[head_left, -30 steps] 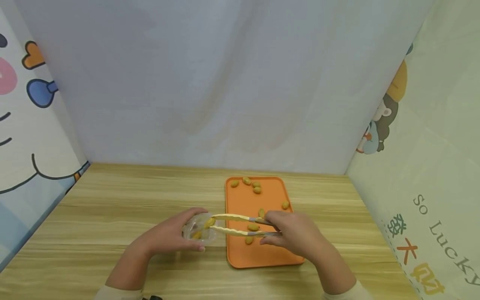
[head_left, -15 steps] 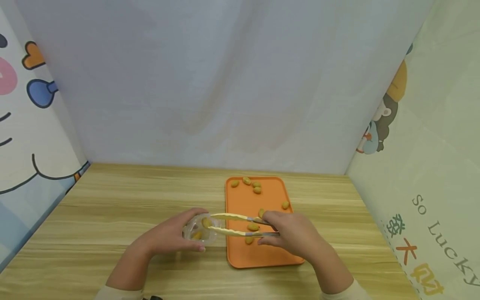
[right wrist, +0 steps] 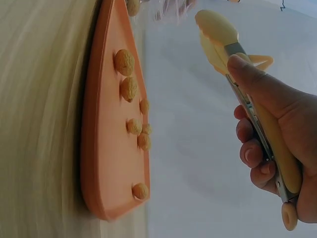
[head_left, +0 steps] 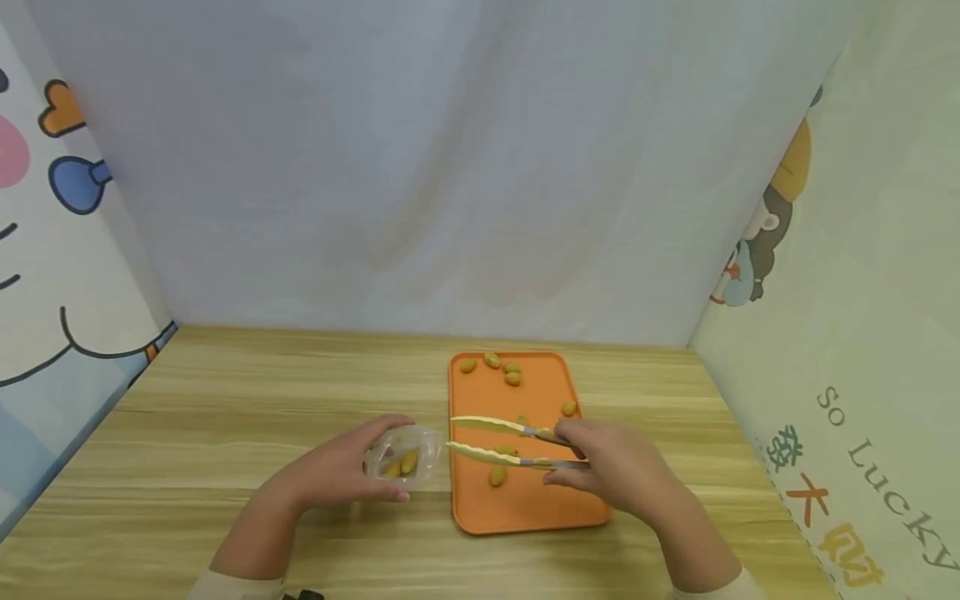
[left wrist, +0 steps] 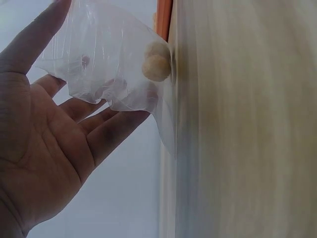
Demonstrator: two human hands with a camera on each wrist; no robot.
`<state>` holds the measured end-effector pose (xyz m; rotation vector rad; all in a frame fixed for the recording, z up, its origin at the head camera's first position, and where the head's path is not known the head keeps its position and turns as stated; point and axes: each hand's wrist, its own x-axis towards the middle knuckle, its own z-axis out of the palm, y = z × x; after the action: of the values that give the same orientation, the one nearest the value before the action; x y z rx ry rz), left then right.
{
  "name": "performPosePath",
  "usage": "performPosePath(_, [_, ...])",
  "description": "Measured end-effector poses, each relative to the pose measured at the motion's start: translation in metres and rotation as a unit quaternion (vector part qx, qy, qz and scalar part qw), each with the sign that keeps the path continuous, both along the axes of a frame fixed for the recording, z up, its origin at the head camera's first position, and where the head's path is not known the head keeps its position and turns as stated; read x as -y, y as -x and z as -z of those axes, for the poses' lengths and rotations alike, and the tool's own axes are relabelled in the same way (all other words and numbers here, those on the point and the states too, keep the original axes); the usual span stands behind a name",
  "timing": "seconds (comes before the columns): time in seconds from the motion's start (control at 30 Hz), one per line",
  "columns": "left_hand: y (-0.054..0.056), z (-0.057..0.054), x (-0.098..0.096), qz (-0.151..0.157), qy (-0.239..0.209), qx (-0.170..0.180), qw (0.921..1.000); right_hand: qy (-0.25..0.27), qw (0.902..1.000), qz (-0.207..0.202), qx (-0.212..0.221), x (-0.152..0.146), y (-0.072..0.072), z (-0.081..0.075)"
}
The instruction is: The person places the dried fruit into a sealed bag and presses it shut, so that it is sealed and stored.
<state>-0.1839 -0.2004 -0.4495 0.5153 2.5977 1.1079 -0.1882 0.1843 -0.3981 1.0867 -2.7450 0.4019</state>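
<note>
clear plastic container [head_left: 429,450], one: just beside the left edge of the orange tray [head_left: 517,512]; thin-walled, likely light and easily dented, best held gently round its sides. holds at least two wrinkled nut-like pieces [head_left: 408,461]. left hand [head_left: 337,471]: fingers curved round the container. right hand [head_left: 618,471]: fingers grasping the tongs [head_left: 529,432], tips apart, nothing between; probably springy, best squeezed mid-handle. tray pieces [head_left: 498,476], several: likely firm, apt to roll; pinch across the middle.

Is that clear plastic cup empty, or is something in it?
Not empty: the cup, held in the left hand, contains at least two brown lumps, visible in both the head and left wrist views.
</note>
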Motion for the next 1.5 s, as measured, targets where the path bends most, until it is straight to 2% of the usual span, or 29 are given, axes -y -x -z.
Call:
performPosePath(0.43, [0.000,0.003,0.001,-0.007,0.012,-0.004,0.9999,-0.045,0.9952,0.067,0.056,-0.033,-0.011,0.009])
performPosePath(0.93, [0.002,0.003,0.000,0.000,0.010,-0.008,0.9999,-0.051,0.9929,0.079,0.072,-0.048,-0.019,0.029])
performPosePath(1.5, [0.002,0.003,-0.001,0.000,0.013,-0.010,0.9999,-0.057,0.9946,0.075,0.044,-0.049,-0.022,0.043])
